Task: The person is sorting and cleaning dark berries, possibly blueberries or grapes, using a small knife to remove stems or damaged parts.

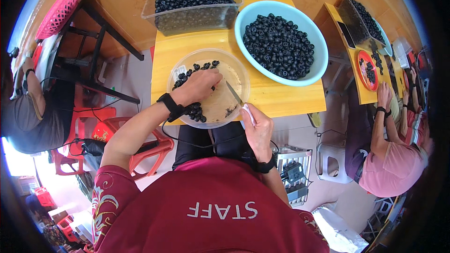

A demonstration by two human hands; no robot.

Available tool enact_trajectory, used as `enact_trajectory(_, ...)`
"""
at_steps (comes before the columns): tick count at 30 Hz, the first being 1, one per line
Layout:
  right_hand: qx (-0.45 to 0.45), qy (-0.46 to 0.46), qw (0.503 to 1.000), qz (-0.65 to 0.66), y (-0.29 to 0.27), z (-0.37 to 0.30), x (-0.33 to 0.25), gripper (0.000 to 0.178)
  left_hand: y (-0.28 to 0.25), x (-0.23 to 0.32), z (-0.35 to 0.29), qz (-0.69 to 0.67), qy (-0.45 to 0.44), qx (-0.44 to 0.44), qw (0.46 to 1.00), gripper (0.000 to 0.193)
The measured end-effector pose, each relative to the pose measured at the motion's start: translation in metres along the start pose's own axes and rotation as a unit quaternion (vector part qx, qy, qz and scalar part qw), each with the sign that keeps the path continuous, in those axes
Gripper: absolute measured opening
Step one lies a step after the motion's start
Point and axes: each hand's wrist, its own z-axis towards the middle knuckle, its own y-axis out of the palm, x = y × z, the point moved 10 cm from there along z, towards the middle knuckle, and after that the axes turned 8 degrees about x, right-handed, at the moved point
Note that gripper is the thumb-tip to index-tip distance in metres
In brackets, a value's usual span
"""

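Over a round clear plastic tray (240,72) on the yellow table, my left hand (199,86) is closed in a pinch, with a bit of a dark blueberry (213,87) showing at the fingertips. My right hand (259,129) grips a small knife (233,93) by its pale handle. Its blade points over the tray toward my left fingers. Loose blueberries (194,111) lie along the tray's left side, partly hidden under my left hand and wrist. Small dark scraps (229,111) sit near its front right rim.
A light blue basin (322,61) heaped with blueberries stands right of the tray on the yellow table (290,100). Behind it is a clear bin (192,22) full of them. Co-workers sit at both sides; a person in pink (393,166) works at another table. A red stool (154,152) stands lower left.
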Motion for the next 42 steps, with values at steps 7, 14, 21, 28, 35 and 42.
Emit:
enact_trajectory(7, -0.008, 0.018, 1.000, 0.018, -0.001, 0.003, -0.004, 0.022, -0.020, -0.023, -0.009, -0.194, -0.117, 0.038, 0.973, 0.015)
enact_trajectory(14, -0.025, -0.044, 0.997, 0.050, 0.009, 0.006, -0.034, 0.023, -0.024, -0.009, -0.069, -0.708, -0.270, 0.082, 0.647, 0.016)
enact_trajectory(21, -0.087, -0.165, 0.982, 0.042, 0.031, 0.001, -0.091, 0.028, -0.004, -0.004, -0.100, -0.827, -0.226, 0.127, 0.498, 0.019)
enact_trajectory(28, -0.106, -0.238, 0.965, -0.017, 0.040, -0.005, -0.107, 0.034, -0.003, 0.000, -0.110, -0.842, -0.203, 0.121, 0.486, 0.025)
enact_trajectory(35, -0.107, -0.246, 0.963, -0.030, 0.042, -0.006, -0.111, 0.034, -0.002, -0.002, -0.116, -0.844, -0.211, 0.137, 0.474, 0.025)
enact_trajectory(42, -0.110, -0.252, 0.961, -0.034, 0.045, -0.008, -0.109, 0.035, -0.003, -0.002, -0.120, -0.849, -0.198, 0.138, 0.471, 0.018)
